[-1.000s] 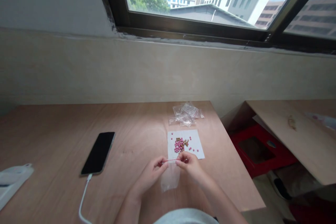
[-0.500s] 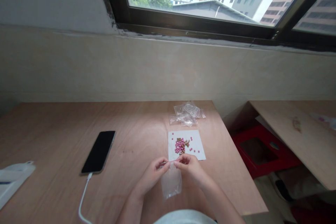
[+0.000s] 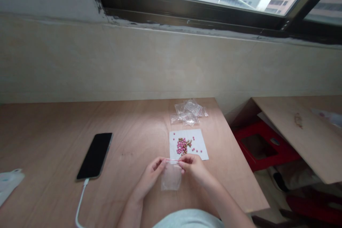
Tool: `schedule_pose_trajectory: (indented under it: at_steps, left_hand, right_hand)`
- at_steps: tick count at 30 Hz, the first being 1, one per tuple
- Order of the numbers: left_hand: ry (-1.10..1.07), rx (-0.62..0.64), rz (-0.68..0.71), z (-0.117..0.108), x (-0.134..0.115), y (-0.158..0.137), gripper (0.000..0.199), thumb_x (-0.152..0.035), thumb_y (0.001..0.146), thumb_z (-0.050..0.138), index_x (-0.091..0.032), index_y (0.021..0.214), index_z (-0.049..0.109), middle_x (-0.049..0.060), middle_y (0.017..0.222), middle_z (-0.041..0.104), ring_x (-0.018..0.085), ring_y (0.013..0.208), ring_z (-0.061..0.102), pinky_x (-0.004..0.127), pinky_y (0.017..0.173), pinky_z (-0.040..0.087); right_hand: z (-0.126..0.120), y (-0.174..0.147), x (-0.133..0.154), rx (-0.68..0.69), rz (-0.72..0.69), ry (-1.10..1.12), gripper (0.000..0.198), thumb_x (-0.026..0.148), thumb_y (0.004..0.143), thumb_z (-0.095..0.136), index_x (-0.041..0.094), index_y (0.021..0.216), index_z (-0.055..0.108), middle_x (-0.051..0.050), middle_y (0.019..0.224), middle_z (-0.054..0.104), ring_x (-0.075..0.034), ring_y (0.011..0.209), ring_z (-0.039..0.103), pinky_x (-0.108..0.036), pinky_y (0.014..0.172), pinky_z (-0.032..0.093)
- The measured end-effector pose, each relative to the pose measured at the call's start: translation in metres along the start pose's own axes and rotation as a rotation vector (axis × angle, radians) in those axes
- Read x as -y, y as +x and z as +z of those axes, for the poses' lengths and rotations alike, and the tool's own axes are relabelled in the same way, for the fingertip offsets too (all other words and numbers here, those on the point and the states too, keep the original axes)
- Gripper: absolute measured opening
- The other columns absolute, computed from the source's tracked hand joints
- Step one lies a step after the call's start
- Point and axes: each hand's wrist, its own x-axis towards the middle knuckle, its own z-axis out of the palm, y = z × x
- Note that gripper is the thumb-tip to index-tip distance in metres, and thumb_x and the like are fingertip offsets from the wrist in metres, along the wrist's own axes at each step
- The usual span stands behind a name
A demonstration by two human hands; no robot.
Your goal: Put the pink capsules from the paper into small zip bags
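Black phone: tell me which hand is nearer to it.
Left. The left hand is right of the phone, holding one top corner of the clear bag; the right hand is farther right, at the other top corner.

White paper sheet (image 3: 201, 143): one, taken as landmark. On it: pink beads (image 3: 180, 146), many, main clump too dense to tally; two strays toward its far left corner, at least four along its right side. Also on it: gold tube beads (image 3: 187, 142), at least four, overlapping. At its near edge: two hands, one left hand (image 3: 150, 175), one right hand (image 3: 192, 166); one clear plastic bag (image 3: 171, 179). Beyond it: clear packets (image 3: 189, 111), several, layered, number unclear. Well left of it: one smartphone (image 3: 94, 156), one white cable (image 3: 80, 203). Wooden tables: two, one beneath it (image 3: 133, 119), one well right (image 3: 280, 114).
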Motion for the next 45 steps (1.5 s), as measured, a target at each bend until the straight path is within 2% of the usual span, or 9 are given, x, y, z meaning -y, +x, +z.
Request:
schedule_pose_trajectory:
  at_steps: [3, 7, 11, 13, 17, 20, 22, 27, 45]
  left_hand:
    - [-0.084, -0.039, -0.045, -0.004, 0.012, 0.005, 0.039, -0.048, 0.076, 0.048, -0.016, 0.098, 0.049, -0.002, 0.070, 0.054, 0.010, 0.057, 0.049, 0.023, 0.058, 0.041]
    - [-0.152, -0.105, -0.086, -0.009, 0.028, 0.010, 0.035, -0.046, 0.072, 0.053, -0.014, 0.087, 0.049, -0.002, 0.067, 0.053, 0.009, 0.052, 0.048, 0.022, 0.053, 0.042]
    - [-0.195, -0.104, -0.071, -0.013, 0.034, 0.011, 0.033, -0.042, 0.070, 0.057, -0.015, 0.086, 0.049, -0.003, 0.065, 0.054, 0.008, 0.051, 0.048, 0.022, 0.053, 0.043]
    - [-0.192, -0.089, -0.066, -0.015, 0.034, 0.012, 0.031, -0.041, 0.070, 0.058, -0.014, 0.085, 0.049, -0.003, 0.064, 0.055, 0.008, 0.051, 0.049, 0.022, 0.053, 0.044]
    - [-0.183, -0.064, -0.057, -0.018, 0.038, 0.013, 0.031, -0.040, 0.071, 0.058, -0.014, 0.084, 0.050, -0.002, 0.065, 0.056, 0.009, 0.053, 0.051, 0.023, 0.054, 0.045]
    - [-0.160, -0.041, -0.038, -0.019, 0.042, 0.014, 0.030, -0.040, 0.071, 0.057, -0.014, 0.084, 0.049, -0.002, 0.065, 0.056, 0.009, 0.052, 0.052, 0.023, 0.053, 0.045]
    - [-0.131, -0.023, -0.023, -0.020, 0.045, 0.015, 0.030, -0.041, 0.072, 0.056, -0.014, 0.084, 0.049, -0.002, 0.065, 0.055, 0.008, 0.051, 0.052, 0.023, 0.052, 0.045]
    - [-0.037, 0.018, -0.001, -0.020, 0.048, 0.015, 0.028, -0.041, 0.076, 0.052, -0.014, 0.084, 0.048, -0.003, 0.065, 0.054, 0.008, 0.050, 0.052, 0.022, 0.050, 0.044]
    - [0.104, 0.025, -0.002, -0.013, 0.044, 0.013, 0.025, -0.040, 0.075, 0.049, -0.015, 0.080, 0.047, -0.004, 0.058, 0.052, 0.008, 0.044, 0.049, 0.020, 0.045, 0.043]
  right_hand:
    - [-0.015, 0.018, 0.015, -0.156, -0.107, 0.012, 0.026, 0.036, 0.055, 0.069, 0.014, 0.065, 0.060, 0.002, 0.049, 0.056, -0.010, 0.041, 0.050, -0.024, 0.046, 0.041]
    - [-0.045, 0.062, 0.044, -0.385, -0.266, 0.048, 0.034, 0.034, 0.059, 0.065, 0.013, 0.086, 0.059, -0.003, 0.068, 0.064, -0.015, 0.060, 0.060, -0.028, 0.060, 0.047]
    - [-0.078, 0.095, 0.047, -0.548, -0.272, -0.118, 0.038, 0.023, 0.055, 0.065, 0.013, 0.091, 0.058, -0.005, 0.077, 0.064, -0.016, 0.070, 0.059, -0.029, 0.066, 0.046]
    - [-0.093, 0.093, 0.036, -0.635, -0.278, -0.212, 0.040, 0.023, 0.058, 0.061, 0.014, 0.096, 0.056, -0.006, 0.087, 0.062, -0.016, 0.074, 0.058, -0.029, 0.066, 0.045]
    - [-0.113, 0.057, 0.003, -0.889, -0.241, -0.724, 0.022, 0.026, 0.071, 0.047, 0.014, 0.086, 0.056, -0.007, 0.082, 0.059, -0.017, 0.071, 0.054, -0.028, 0.065, 0.041]
    - [-0.113, 0.023, -0.021, -0.917, -0.208, -0.829, 0.015, 0.028, 0.073, 0.045, 0.015, 0.071, 0.053, -0.007, 0.071, 0.054, -0.019, 0.064, 0.049, -0.028, 0.059, 0.036]
    - [-0.108, 0.008, -0.033, -0.923, -0.211, -1.103, 0.019, 0.027, 0.079, 0.038, 0.017, 0.068, 0.050, -0.007, 0.072, 0.053, -0.019, 0.067, 0.048, -0.028, 0.060, 0.034]
    - [-0.094, 0.004, -0.047, -1.010, -0.227, -1.463, 0.020, 0.021, 0.083, 0.033, 0.016, 0.071, 0.049, -0.009, 0.074, 0.052, -0.020, 0.073, 0.047, -0.028, 0.065, 0.032]
    - [-0.094, 0.004, -0.042, -1.037, -0.224, -1.473, 0.018, 0.020, 0.081, 0.036, 0.017, 0.068, 0.047, -0.008, 0.073, 0.052, -0.019, 0.072, 0.048, -0.027, 0.063, 0.030]
